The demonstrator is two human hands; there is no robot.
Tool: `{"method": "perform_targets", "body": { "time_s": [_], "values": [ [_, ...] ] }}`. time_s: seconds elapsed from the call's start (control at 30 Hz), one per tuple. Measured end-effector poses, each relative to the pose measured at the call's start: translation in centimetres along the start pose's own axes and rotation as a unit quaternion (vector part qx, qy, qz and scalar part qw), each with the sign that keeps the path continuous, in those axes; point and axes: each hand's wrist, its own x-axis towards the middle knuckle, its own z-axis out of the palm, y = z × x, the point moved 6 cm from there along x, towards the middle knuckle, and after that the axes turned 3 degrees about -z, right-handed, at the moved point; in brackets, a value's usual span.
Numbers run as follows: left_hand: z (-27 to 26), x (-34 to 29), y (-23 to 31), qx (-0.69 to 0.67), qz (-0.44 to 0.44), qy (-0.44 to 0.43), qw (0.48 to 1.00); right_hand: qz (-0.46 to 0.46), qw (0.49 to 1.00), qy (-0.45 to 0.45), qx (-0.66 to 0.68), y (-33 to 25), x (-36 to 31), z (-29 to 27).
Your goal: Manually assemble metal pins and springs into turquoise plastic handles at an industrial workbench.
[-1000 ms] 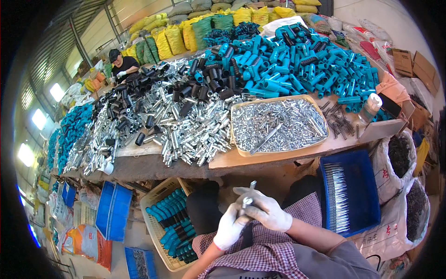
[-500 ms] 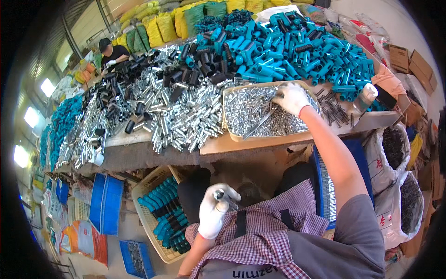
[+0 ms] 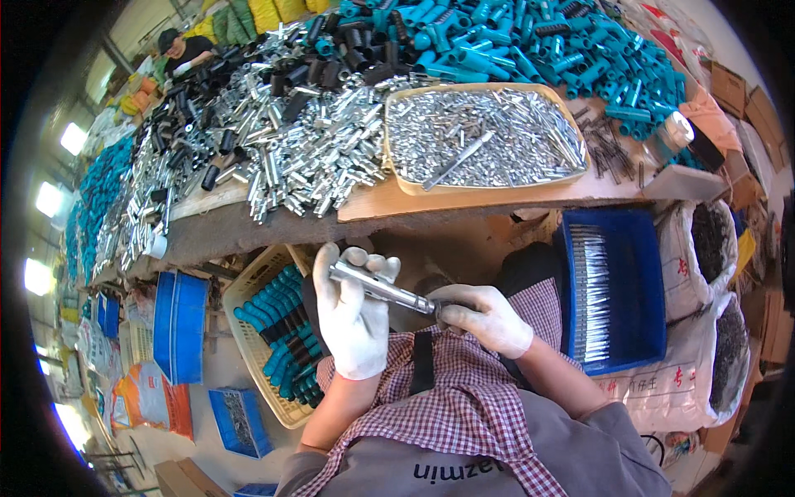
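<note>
Above my lap, my left hand (image 3: 356, 311), in a white glove, holds a silver metal tube (image 3: 386, 289) between thumb and fingers, tilted down to the right. My right hand (image 3: 487, 319), also gloved, pinches around the tube's lower, darker end. Whether a small part is also in those right fingertips cannot be made out. Beyond my hands on the bench sits a cream tray (image 3: 497, 186) heaped with small silver metal pins (image 3: 497, 137). A flat, pointed metal tool (image 3: 458, 160) lies on the pins.
Piles of silver tubes (image 3: 306, 157), black sleeves and teal handles (image 3: 497, 50) cover the bench (image 3: 364, 203). Dark springs (image 3: 609, 141) lie right of the tray. Below are a blue bin (image 3: 650, 290) with rowed metal rods, a cream basket (image 3: 236, 319) with teal grips, and white sacks (image 3: 675, 356). A co-worker (image 3: 184, 51) is at far left.
My right hand has left the tray of pins and come back to the metal tube. My left hand has risen, turning the tube sideways. The view has shifted downward.
</note>
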Motion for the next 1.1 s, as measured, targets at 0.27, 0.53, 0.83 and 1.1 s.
{"method": "perform_targets", "body": {
  "time_s": [0.27, 0.53, 0.83, 1.1],
  "values": [
    [-2.0, -0.8, -1.0, 0.094, -0.091, -0.043, 0.991, 0.047, 0.984, -0.003, 0.172, 2.1, -0.8, -1.7],
    [0.6, 0.2, 0.3, 0.516, -0.155, -0.186, 0.822, -0.023, 0.994, 0.021, 0.105, 2.8, -1.6, -2.6],
    [3.5, -2.7, -5.4, 0.701, -0.036, -0.467, 0.538, -0.051, 0.988, 0.037, -0.143, 3.8, -3.2, -1.5],
    [2.1, -3.6, -6.5, 0.654, -0.11, -0.341, 0.666, 0.075, 0.915, 0.32, -0.234, 8.9, -13.4, -17.4]
  ]
}}
